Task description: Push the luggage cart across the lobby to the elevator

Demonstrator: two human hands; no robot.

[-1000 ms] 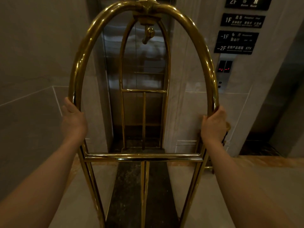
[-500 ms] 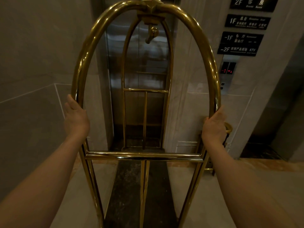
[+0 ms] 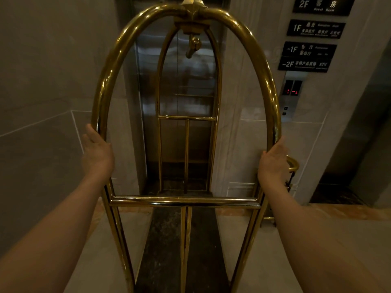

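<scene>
Both hands rest against the near arch of the cart. My left hand, at 9 o'clock, lies flat on the outer face of the left upright, fingers extended upward and not wrapped. My right hand, at 3 o'clock, is likewise spread on the right upright, palm partly turned toward me. I judge neither hand to be clenched: contact is by palm and fingers only, a pushing hold, not a grasp.

Step in hand, by my assessment: the final approach. The cart stands nose-on to the elevator door at 12 o'clock, its far arch close before the steel panels, which are closed. The call panel, at 2 o'clock on the wall, shows red digits I cannot read.

Next move, in my judgement: halt the cart squarely and free the right hand for the call button; the door must open before any further push.

Condition of the cart: polished brass tubing, two arches joined under a crown fitting, a hanging hook beneath it, dark deck, no luggage visible. Wheels are out of view.
</scene>
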